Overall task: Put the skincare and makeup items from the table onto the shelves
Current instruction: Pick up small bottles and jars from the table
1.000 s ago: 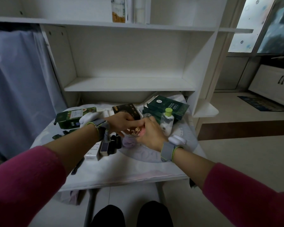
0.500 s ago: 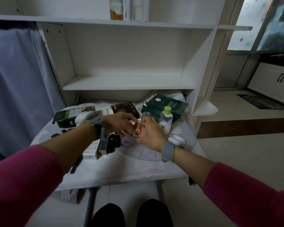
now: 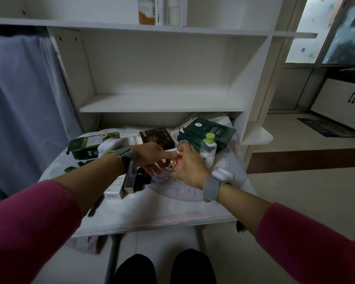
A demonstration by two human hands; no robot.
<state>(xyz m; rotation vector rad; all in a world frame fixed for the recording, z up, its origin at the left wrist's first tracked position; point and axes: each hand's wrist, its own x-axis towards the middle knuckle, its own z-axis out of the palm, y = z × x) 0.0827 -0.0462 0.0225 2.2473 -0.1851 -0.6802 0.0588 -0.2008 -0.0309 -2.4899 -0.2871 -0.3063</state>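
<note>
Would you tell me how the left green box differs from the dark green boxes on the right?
The left green box is lighter, with a pale label; the dark green boxes bear a round white logo. The left green box lies alone; the dark green boxes are stacked. Both lie on the table.

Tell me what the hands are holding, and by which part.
A small gold-capped pink bottle: right hand grips the pink body, left hand pinches the gold cap.

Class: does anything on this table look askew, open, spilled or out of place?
The top dark green flat cardboard box, back right, has its end flap open, showing white inside. Nothing looks spilled. Left hand and right hand grip a gold-capped pink container.
</note>
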